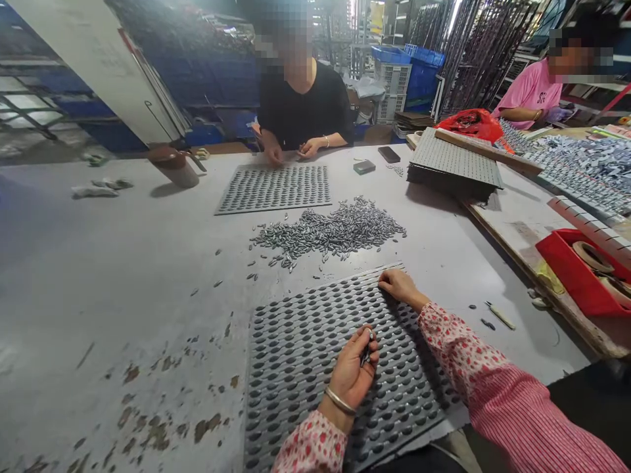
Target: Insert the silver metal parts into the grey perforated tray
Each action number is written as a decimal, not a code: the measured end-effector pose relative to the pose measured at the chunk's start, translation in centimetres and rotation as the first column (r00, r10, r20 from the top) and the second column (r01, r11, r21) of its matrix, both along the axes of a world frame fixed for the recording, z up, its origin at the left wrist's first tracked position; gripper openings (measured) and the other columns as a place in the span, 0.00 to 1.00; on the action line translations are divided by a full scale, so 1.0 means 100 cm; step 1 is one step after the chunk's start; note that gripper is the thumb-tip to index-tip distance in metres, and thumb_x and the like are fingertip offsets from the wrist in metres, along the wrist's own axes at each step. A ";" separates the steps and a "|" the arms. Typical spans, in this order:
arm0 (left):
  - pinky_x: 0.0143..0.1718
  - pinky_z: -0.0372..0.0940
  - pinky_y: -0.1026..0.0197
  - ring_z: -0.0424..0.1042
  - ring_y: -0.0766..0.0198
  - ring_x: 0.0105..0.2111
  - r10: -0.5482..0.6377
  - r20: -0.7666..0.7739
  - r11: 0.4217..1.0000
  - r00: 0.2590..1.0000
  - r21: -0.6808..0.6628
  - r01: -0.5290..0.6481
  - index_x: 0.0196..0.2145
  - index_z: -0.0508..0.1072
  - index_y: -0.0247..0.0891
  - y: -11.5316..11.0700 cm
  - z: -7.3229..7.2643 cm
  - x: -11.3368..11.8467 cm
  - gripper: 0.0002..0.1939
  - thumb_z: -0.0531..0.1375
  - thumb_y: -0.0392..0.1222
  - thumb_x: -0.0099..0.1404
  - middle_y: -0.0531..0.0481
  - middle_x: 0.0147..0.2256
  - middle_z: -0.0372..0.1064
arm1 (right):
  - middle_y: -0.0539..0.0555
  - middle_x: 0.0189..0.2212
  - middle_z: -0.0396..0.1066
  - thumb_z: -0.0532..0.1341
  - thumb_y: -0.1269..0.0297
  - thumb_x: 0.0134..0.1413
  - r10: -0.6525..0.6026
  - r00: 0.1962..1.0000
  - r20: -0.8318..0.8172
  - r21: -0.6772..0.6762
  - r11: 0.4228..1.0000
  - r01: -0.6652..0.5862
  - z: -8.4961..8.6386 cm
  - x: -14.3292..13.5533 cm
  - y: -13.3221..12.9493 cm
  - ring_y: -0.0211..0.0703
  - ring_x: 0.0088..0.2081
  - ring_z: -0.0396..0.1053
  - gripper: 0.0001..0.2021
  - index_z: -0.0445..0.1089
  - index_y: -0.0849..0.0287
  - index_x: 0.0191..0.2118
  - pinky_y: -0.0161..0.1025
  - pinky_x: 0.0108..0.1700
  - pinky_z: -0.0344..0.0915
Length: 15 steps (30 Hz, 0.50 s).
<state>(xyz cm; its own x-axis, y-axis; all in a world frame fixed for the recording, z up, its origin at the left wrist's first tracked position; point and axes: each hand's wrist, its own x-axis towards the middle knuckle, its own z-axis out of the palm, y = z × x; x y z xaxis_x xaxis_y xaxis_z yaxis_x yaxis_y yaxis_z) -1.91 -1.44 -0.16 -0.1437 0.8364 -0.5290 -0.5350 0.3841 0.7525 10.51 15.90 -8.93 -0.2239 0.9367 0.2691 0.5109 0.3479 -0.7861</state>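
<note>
A grey tray [290, 341] with rows of oval hollows lies flat on the table in front of me. Over its middle, my left hand [355, 364] is curled palm up around several small metallic oval pieces. At the tray's far right edge, the fingertips of my right hand [398, 286] are pressed together on the rows; whatever they hold, if anything, is hidden. Just beyond the tray spreads a heap of the same silvery oval pieces [335, 230], with a few strays to its left.
Across the white table [162, 263], a person in black has both hands at a second tray [279, 187]. A brown mug [175, 167] stands far left. A stack of panels [453, 161], a red box [582, 276] and a small knife [501, 316] are on the right.
</note>
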 end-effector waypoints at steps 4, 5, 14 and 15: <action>0.16 0.57 0.75 0.61 0.76 0.21 0.042 0.009 0.999 0.999 -0.020 -0.042 0.32 0.69 0.30 0.002 0.001 0.002 0.03 0.55 0.31 0.63 0.50 0.28 0.63 | 0.53 0.32 0.72 0.59 0.64 0.52 0.004 1.000 -0.014 0.041 0.999 -0.004 0.000 -0.003 0.000 0.41 0.36 0.66 0.06 0.72 0.58 0.33 0.34 0.37 0.57; 0.16 0.56 0.75 0.61 0.76 0.21 0.051 0.006 0.998 0.999 -0.023 -0.050 0.32 0.68 0.31 0.003 0.002 0.003 0.03 0.55 0.31 0.63 0.50 0.28 0.63 | 0.53 0.32 0.72 0.58 0.64 0.53 0.013 1.000 -0.022 0.052 0.999 -0.011 0.000 -0.005 -0.001 0.41 0.36 0.66 0.07 0.72 0.58 0.33 0.35 0.38 0.57; 0.16 0.57 0.75 0.60 0.76 0.20 0.102 -0.019 0.995 0.995 -0.007 -0.102 0.33 0.68 0.31 0.006 0.003 0.003 0.02 0.55 0.31 0.63 0.50 0.27 0.63 | 0.58 0.32 0.70 0.61 0.62 0.51 -0.013 0.995 -0.095 0.054 0.998 0.019 0.014 -0.027 -0.010 0.51 0.42 0.61 0.07 0.73 0.59 0.29 0.43 0.45 0.55; 0.15 0.56 0.76 0.60 0.77 0.20 0.108 -0.020 0.994 0.994 -0.002 -0.108 0.32 0.67 0.31 0.007 0.004 0.003 0.02 0.55 0.32 0.63 0.50 0.27 0.63 | 0.59 0.32 0.70 0.60 0.62 0.51 -0.007 0.993 -0.118 0.050 0.999 0.013 0.017 -0.026 -0.012 0.51 0.43 0.61 0.07 0.73 0.59 0.29 0.44 0.45 0.55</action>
